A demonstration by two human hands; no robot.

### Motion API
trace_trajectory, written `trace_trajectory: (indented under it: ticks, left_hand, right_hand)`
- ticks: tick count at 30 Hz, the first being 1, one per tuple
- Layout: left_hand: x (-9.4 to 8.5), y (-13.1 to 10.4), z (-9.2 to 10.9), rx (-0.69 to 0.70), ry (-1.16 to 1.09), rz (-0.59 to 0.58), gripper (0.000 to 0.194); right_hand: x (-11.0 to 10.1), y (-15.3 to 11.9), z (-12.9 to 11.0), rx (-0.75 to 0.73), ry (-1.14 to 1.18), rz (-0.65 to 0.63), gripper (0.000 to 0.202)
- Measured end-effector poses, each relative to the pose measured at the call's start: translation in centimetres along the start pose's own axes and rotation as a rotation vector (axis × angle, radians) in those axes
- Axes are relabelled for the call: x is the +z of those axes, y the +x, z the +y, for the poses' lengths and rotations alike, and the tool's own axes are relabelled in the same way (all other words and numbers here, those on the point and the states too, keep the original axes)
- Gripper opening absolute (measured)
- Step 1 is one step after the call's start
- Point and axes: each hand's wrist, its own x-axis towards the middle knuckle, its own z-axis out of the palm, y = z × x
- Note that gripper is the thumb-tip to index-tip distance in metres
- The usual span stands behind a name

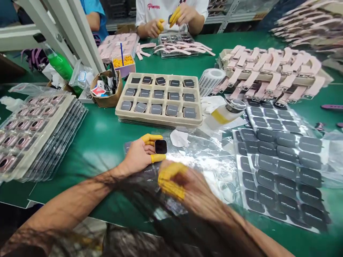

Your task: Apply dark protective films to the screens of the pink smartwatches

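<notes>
Yellow finger covers sit on both hands. My left hand (142, 151) holds a small square watch body (160, 146) with a black screen between its fingertips. Just right of it and nearer to me, my right hand (179, 180) has its fingers curled; motion and strands of hair blur it, and anything in its grip cannot be made out. Beneath both hands lie dark printed stickers (148, 170) and clear plastic film. Beyond them a beige tray (158, 120) bears rows of square pieces with grey covers. A crumpled white paper (179, 138) rests to the right of the watch body.
Stacked trays of pink watch cases (76, 117) stand left. Grey sticker sheets (278, 178) cover the right side, near a bottle (223, 114). Pink straps (268, 71) are piled behind. A cardboard box (107, 100) and green bottle (60, 66) stand back left. Another person (171, 18) works opposite.
</notes>
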Motion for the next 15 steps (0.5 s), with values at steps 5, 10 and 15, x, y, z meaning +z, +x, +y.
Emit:
trace_trajectory:
  ticks: [5, 10, 15]
  left_hand:
    - [0.3, -0.3, 0.4, -0.007, 0.084, 0.012, 0.072]
    - [0.7, -0.9, 1.0, -0.070, 0.128, 0.003, 0.072]
    - [0.7, -1.1, 0.9, -0.076, 0.175, -0.019, 0.078]
  right_hand:
    - [-2.0, 3.0, 2.7, 0.389, 0.385, 0.212, 0.040]
    - [-2.6, 3.1, 3.8, 0.476, 0.317, 0.237, 0.040]
    - [-2.5, 3.1, 3.8, 0.568, 0.441, 0.196, 0.050]
